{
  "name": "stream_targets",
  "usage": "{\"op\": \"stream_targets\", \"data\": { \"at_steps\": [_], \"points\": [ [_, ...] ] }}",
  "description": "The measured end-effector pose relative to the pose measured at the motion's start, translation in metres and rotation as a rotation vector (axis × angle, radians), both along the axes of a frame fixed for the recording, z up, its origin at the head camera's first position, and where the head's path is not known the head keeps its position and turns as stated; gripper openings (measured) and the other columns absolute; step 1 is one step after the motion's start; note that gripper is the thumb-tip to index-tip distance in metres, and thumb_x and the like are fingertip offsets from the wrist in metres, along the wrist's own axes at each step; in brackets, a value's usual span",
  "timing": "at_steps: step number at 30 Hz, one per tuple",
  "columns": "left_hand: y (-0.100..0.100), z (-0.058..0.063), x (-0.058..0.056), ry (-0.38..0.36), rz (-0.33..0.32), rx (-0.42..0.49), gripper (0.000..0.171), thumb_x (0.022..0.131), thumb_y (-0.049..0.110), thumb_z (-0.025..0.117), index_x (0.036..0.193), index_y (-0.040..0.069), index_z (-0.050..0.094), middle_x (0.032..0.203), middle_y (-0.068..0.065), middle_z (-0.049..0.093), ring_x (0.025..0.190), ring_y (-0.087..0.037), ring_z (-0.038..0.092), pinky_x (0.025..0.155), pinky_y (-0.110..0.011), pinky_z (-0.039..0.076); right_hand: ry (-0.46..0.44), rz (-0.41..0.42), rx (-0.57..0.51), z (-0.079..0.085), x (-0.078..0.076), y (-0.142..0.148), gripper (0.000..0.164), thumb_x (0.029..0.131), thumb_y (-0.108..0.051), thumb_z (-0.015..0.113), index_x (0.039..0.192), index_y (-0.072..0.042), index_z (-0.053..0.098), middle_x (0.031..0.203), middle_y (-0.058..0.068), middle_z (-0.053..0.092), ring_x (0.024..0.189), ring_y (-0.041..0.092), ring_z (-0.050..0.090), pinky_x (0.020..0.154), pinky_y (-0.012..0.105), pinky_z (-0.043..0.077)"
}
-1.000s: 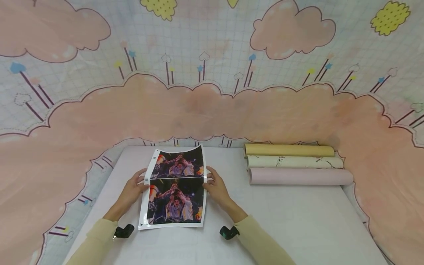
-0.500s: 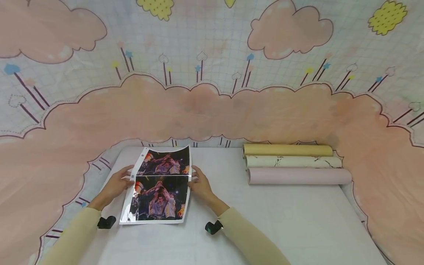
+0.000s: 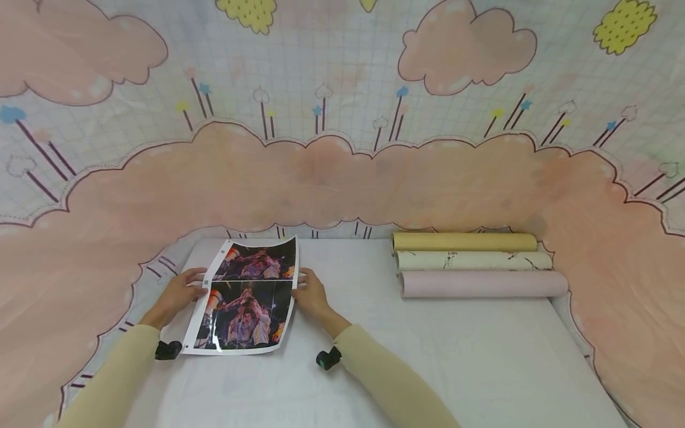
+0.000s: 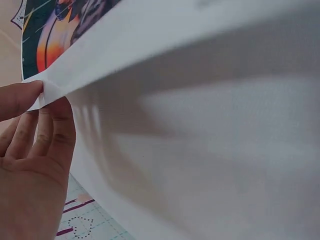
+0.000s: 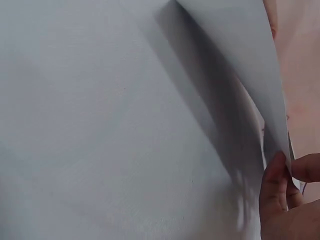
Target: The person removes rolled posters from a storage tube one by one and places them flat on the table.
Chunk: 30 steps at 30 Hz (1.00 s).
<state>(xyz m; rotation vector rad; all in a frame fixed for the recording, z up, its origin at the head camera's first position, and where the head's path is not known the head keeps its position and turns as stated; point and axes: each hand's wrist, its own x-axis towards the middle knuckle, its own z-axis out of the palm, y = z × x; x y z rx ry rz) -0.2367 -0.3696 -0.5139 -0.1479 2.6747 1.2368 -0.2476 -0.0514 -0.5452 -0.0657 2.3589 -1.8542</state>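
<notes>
A glossy white photo sheet with two similar pictures printed one above the other is held tilted over the left part of the white table. My left hand pinches its left border, and my right hand pinches the right edge. In the left wrist view, the left thumb lies on the printed face of the sheet, with the fingers behind it. The plain back of the sheet shows in the right wrist view, its edge between the right thumb and fingers. Its shadow falls on the tabletop below.
Three rolls lie side by side at the table's back right: a yellow roll, a cream patterned roll and a pale pink roll. A cloud-patterned cloth hangs behind the white table.
Both hands have carried the photo sheet to the left across the table. The sheet leans a little more, and glare now shows on its lower picture. The rolls stay put.
</notes>
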Motion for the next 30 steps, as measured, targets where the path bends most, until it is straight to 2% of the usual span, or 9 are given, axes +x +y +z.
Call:
{"op": "stream_targets", "data": {
  "at_steps": [3, 8, 11, 14, 21, 26, 29, 30],
  "points": [
    [0.001, -0.005, 0.0, -0.01, 0.02, -0.009, 0.061, 0.094, 0.007, 0.055, 0.147, -0.009, 0.029, 0.142, -0.036, 0.043, 0.113, -0.044, 0.06, 0.081, -0.031, 0.054, -0.011, -0.03, 0.032, -0.004, -0.003, -0.002, 0.056, 0.078, 0.005, 0.066, 0.131, -0.001, 0.051, 0.112, 0.017, 0.068, 0.084, 0.016, 0.068, 0.067, 0.022, 0.053],
    [0.003, -0.013, -0.006, -0.013, 0.049, -0.002, 0.057, 0.096, 0.009, 0.052, 0.147, -0.007, 0.031, 0.141, -0.036, 0.045, 0.115, -0.045, 0.059, 0.089, -0.043, 0.054, -0.025, -0.051, 0.06, -0.004, -0.009, -0.003, 0.054, 0.078, 0.004, 0.065, 0.13, -0.001, 0.054, 0.109, 0.017, 0.068, 0.081, 0.017, 0.066, 0.07, 0.025, 0.054],
    [0.002, -0.016, -0.008, -0.018, 0.07, 0.005, 0.058, 0.096, 0.009, 0.051, 0.148, -0.008, 0.029, 0.143, -0.036, 0.042, 0.119, -0.048, 0.055, 0.095, -0.05, 0.051, -0.056, -0.031, 0.095, -0.004, -0.011, -0.002, 0.057, 0.077, 0.004, 0.066, 0.133, 0.0, 0.053, 0.113, 0.017, 0.067, 0.085, 0.019, 0.066, 0.077, 0.029, 0.055],
    [0.001, -0.016, -0.008, 0.001, 0.066, 0.006, 0.058, 0.097, 0.009, 0.05, 0.147, -0.01, 0.028, 0.142, -0.037, 0.042, 0.122, -0.05, 0.053, 0.097, -0.053, 0.049, -0.084, -0.014, 0.136, -0.005, -0.01, -0.003, 0.061, 0.077, 0.002, 0.067, 0.136, -0.001, 0.052, 0.118, 0.017, 0.066, 0.092, 0.021, 0.066, 0.087, 0.033, 0.055],
    [-0.003, -0.006, -0.006, 0.052, 0.075, -0.002, 0.052, 0.1, 0.01, 0.049, 0.145, -0.01, 0.031, 0.14, -0.036, 0.045, 0.124, -0.048, 0.054, 0.091, -0.04, 0.056, -0.038, -0.001, 0.18, -0.001, -0.008, -0.001, 0.061, 0.079, -0.006, 0.067, 0.137, -0.001, 0.051, 0.125, 0.017, 0.064, 0.112, 0.029, 0.063, 0.1, 0.039, 0.05],
    [-0.004, 0.004, 0.0, 0.115, 0.067, 0.034, 0.048, 0.102, 0.011, 0.045, 0.142, -0.014, 0.034, 0.14, -0.039, 0.044, 0.126, -0.05, 0.05, 0.084, -0.028, 0.058, -0.035, 0.012, 0.157, 0.005, -0.008, 0.005, 0.058, 0.079, -0.007, 0.066, 0.135, -0.003, 0.052, 0.128, 0.016, 0.063, 0.117, 0.03, 0.061, 0.103, 0.04, 0.048],
    [-0.004, 0.008, 0.005, 0.124, 0.062, 0.052, 0.048, 0.104, 0.013, 0.042, 0.143, -0.013, 0.033, 0.142, -0.038, 0.043, 0.127, -0.05, 0.049, 0.084, -0.027, 0.058, -0.042, 0.024, 0.13, 0.006, -0.006, 0.009, 0.056, 0.08, -0.007, 0.065, 0.135, -0.004, 0.052, 0.131, 0.016, 0.061, 0.12, 0.029, 0.061, 0.102, 0.039, 0.049],
    [-0.004, 0.007, 0.007, 0.122, 0.08, 0.05, 0.049, 0.104, 0.016, 0.042, 0.143, -0.011, 0.034, 0.143, -0.037, 0.043, 0.127, -0.047, 0.05, 0.082, -0.026, 0.058, -0.044, 0.03, 0.123, 0.006, -0.005, 0.011, 0.055, 0.081, -0.007, 0.065, 0.135, -0.004, 0.052, 0.132, 0.015, 0.061, 0.119, 0.029, 0.061, 0.1, 0.038, 0.051]
  ]
}}
